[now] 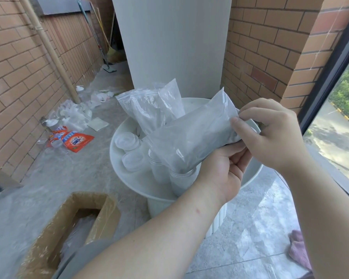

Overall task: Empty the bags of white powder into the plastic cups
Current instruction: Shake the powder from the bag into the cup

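Note:
A clear plastic bag of white powder [193, 135] is tilted with its lower end down into a clear plastic cup [181, 180] on the round white table [252, 174]. My left hand [224, 170] grips the bag from underneath, just above the cup. My right hand [268, 133] pinches the bag's raised upper end. Two more clear cups [157, 168] stand beside it, and two white lidded cups [127, 140] sit to the left. Several other powder bags [149, 109] lean upright at the back of the table.
An open cardboard box [73, 224] lined with plastic stands at the lower left. Plastic litter and an orange detergent packet [75, 140] lie on the floor by the brick wall. A white column [173, 41] rises behind the table. A pink cloth [299, 250] lies lower right.

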Tool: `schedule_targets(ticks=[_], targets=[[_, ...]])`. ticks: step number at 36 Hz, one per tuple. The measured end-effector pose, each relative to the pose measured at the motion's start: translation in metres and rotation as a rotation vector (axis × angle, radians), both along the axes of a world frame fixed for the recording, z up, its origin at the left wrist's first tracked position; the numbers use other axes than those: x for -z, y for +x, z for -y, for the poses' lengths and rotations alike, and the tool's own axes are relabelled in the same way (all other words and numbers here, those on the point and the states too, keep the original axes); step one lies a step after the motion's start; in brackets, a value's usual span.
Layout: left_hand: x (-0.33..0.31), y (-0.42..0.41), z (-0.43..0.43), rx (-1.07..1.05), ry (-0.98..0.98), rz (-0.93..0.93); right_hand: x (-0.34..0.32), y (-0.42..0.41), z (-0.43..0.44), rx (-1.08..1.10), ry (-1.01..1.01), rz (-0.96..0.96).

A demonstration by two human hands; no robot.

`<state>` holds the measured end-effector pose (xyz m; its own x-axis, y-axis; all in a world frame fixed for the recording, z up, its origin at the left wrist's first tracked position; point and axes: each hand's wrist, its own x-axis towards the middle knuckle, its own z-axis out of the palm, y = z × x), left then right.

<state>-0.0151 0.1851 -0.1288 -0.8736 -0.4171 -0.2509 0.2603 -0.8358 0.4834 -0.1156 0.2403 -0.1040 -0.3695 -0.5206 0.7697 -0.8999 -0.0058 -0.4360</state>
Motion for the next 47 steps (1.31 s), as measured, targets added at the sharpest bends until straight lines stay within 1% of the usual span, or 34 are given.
schedule_targets(ticks=[7,18,25,37,47], targets=[[0.001,0.000,-0.001,-0.012,0.000,-0.004,0.000,0.001,0.003,-0.001,-0.021,-0.045],[-0.002,0.001,-0.003,-0.048,0.002,0.003,-0.001,0.010,0.014,0.060,-0.123,-0.159],[-0.007,0.005,-0.004,-0.071,0.025,0.081,0.000,0.018,0.022,0.094,-0.147,-0.232],[-0.017,0.008,-0.008,-0.057,-0.032,0.180,0.001,0.019,0.023,0.096,-0.146,-0.253],[-0.015,0.009,-0.008,-0.062,-0.038,0.186,0.000,0.019,0.025,0.121,-0.164,-0.246]])
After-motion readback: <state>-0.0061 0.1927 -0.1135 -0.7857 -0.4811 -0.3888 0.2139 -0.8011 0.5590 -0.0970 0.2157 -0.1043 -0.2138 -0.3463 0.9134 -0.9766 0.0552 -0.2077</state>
